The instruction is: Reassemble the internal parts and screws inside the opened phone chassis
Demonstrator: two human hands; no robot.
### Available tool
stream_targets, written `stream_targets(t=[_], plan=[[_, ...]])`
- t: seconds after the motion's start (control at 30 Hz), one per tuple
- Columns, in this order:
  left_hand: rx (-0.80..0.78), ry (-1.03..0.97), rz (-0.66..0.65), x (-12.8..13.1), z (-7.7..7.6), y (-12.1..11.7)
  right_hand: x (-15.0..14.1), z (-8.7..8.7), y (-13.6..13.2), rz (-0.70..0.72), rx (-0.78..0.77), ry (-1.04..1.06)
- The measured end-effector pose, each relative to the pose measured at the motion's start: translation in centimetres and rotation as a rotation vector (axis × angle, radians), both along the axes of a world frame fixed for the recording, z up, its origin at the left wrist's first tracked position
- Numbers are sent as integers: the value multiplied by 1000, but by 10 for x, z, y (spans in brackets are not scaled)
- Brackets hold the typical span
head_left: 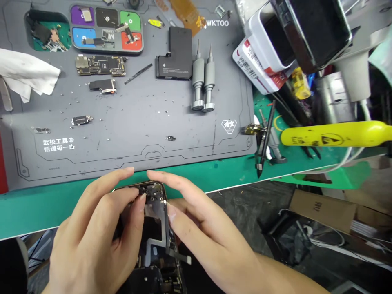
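An opened phone housing is held at the near edge of the bench, its inner frame and a flat cable facing up. My right hand grips the housing's right side, thumb on the rim and index finger along the top edge. Over the housing's upper left, my left hand has its thumb and index finger close together at a small dark part near the top corner. Whether that part is pinched between the fingertips is hard to see. The left hand covers much of the housing's left side.
On the grey mat lie a logic board, a black battery, two screwdrivers, small modules and scattered screws. A coloured parts tray stands at the back. A yellow tube juts in from the right.
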State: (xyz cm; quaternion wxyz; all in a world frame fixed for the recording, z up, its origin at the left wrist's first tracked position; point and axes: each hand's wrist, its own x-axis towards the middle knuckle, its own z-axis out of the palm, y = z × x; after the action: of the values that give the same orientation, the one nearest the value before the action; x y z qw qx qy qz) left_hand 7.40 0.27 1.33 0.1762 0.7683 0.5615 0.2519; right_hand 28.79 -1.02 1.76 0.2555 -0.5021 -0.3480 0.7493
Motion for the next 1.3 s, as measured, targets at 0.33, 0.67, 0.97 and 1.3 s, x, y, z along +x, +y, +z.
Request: stream_targets(t=[0.33,0.67,0.97,1.3], plan=[[-57,-14,-76,-18,3,-4,0,2,1,-5,-38,-21],[-135,-52,-19,-19,12,8,1,3,1,0,-60,14],[89,-86,-75,-22,3,-4,0,3,3,46,5,-74],[-195,-716,288,-20,5,0,-1,6,5,9,9,-119]])
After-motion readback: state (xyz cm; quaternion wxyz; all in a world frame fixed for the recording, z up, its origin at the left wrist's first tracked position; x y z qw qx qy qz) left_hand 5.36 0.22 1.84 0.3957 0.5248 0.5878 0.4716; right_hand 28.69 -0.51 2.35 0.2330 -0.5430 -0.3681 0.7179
